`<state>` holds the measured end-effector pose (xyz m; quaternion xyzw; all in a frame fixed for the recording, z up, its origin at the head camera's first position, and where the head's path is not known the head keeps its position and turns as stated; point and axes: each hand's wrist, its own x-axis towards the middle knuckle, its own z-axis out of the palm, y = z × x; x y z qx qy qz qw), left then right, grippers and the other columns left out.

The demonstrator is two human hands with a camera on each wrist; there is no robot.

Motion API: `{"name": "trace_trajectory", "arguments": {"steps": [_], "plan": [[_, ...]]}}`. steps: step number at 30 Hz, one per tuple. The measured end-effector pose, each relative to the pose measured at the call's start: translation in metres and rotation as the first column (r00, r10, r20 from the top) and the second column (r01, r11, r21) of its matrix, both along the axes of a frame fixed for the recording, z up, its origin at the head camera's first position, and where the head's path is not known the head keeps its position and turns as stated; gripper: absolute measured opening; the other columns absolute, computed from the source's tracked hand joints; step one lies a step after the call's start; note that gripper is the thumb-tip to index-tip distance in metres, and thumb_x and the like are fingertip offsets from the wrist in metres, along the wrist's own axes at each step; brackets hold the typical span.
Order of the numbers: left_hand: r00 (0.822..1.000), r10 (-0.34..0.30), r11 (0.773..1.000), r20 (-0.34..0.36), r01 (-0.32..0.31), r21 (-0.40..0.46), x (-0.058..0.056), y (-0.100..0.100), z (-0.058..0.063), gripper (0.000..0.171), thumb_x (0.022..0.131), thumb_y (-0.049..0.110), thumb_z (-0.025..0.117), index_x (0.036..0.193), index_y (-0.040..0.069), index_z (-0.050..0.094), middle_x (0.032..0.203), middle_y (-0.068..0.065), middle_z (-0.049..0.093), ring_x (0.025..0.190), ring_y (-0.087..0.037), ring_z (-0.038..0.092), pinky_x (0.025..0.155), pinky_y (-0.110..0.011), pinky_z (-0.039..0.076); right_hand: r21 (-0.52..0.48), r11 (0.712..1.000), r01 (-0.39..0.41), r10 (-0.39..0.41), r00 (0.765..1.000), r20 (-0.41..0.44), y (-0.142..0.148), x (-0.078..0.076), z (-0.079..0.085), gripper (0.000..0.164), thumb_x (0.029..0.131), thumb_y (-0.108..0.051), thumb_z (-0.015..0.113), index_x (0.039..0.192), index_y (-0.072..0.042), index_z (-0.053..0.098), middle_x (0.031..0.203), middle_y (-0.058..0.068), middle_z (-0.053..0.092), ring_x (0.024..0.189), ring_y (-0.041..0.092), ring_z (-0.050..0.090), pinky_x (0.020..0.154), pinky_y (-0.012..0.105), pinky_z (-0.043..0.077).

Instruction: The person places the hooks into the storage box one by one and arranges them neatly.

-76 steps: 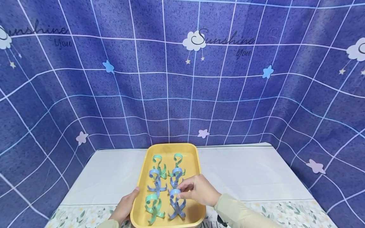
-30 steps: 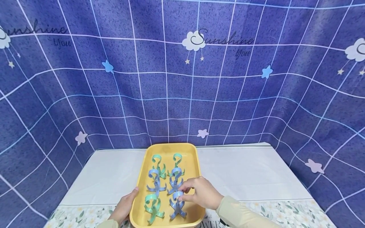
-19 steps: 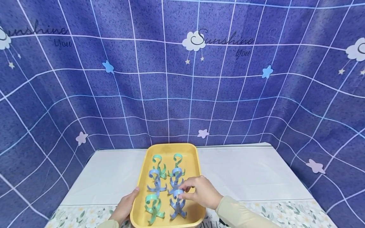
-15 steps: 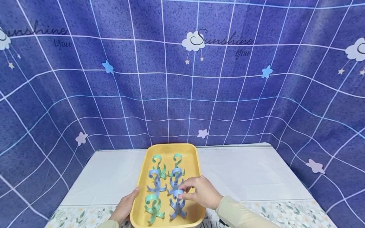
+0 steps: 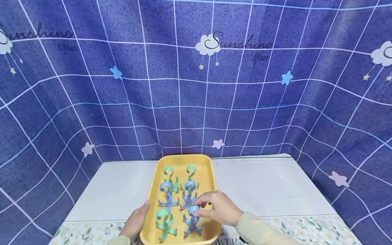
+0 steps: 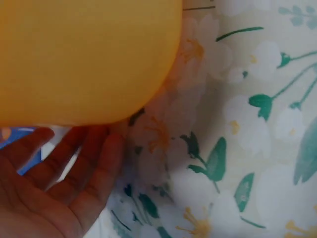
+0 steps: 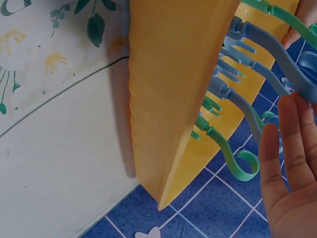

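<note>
My right hand (image 5: pixel 222 209) pinches the curled top of a blue four-pronged plastic hook (image 5: pixel 192 224) between thumb and fingertips. The hook stands prongs-down at the near right of a yellow tray (image 5: pixel 211 223). In the right wrist view this blue arm curves toward the fingers (image 7: pixel 295 144). My left hand (image 5: pixel 136 219) touches the tray's left side; in the left wrist view its fairly straight fingers (image 6: pixel 86 158) reach the tray's outer edge, thumb hidden. Beside the held hook is a green hook (image 5: pixel 166 228); behind it another blue hook (image 5: pixel 188 199).
Another blue hook (image 5: pixel 168 200) and two green hooks, one at left (image 5: pixel 171 183) and one at right (image 5: pixel 190 175), stand farther back in the tray. A white cloth with a flowered front band (image 5: pixel 92 231) lies under it. A blue gridded curtain (image 5: pixel 196 102) hangs behind.
My right hand has shifted slightly right with the pinched blue hook, whose curl and prongs moved right too. The left hand, tray and other hooks look unmoved.
</note>
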<state>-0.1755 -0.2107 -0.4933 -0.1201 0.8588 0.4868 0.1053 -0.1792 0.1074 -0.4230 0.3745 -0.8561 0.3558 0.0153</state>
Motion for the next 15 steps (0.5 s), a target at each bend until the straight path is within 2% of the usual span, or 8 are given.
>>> {"name": "trace_trajectory", "arguments": {"steps": [4,8,12,15], "plan": [[1.000,0.010,1.000,0.028,-0.009,-0.027,-0.002,0.003,0.014,0.087,0.106,0.062,0.012,0.144,-0.009,0.044,0.091,-0.008,0.068,0.078,-0.019,0.067,0.075,-0.040,0.060,-0.005,1.000,-0.002,0.002,1.000,-0.021,0.000,0.000,-0.001,0.022,0.092,-0.033,0.077,0.104,-0.014,0.078,0.096,-0.012,0.073,0.085,0.000,0.064,0.078,0.024,0.057],[0.999,0.032,0.995,0.016,-0.030,-0.092,-0.006,0.008,0.031,0.088,0.104,0.064,0.009,0.149,-0.005,0.041,0.100,-0.013,0.065,0.083,-0.021,0.063,0.082,-0.045,0.057,-0.019,1.000,0.000,0.000,0.999,-0.044,-0.001,-0.001,-0.004,0.017,0.093,-0.032,0.076,0.101,-0.016,0.078,0.094,-0.013,0.073,0.084,-0.001,0.064,0.076,0.019,0.055],[0.999,0.017,0.984,-0.038,-0.024,-0.179,-0.007,0.010,0.043,0.088,0.104,0.063,0.009,0.148,-0.006,0.043,0.121,-0.021,0.060,0.101,-0.031,0.062,0.097,-0.057,0.051,-0.037,0.999,-0.001,-0.001,0.998,-0.068,-0.002,-0.002,-0.006,0.016,0.093,-0.031,0.076,0.100,-0.017,0.078,0.093,-0.013,0.073,0.083,-0.001,0.064,0.076,0.020,0.055],[0.995,-0.008,0.970,-0.096,-0.016,-0.242,-0.007,0.014,0.051,0.087,0.105,0.061,0.010,0.147,-0.007,0.045,0.134,-0.028,0.055,0.122,-0.044,0.055,0.107,-0.064,0.041,-0.033,0.999,0.000,-0.003,0.997,-0.074,-0.001,-0.001,-0.006,0.017,0.093,-0.032,0.077,0.100,-0.017,0.077,0.093,-0.013,0.073,0.083,0.000,0.064,0.076,0.022,0.056]]}}
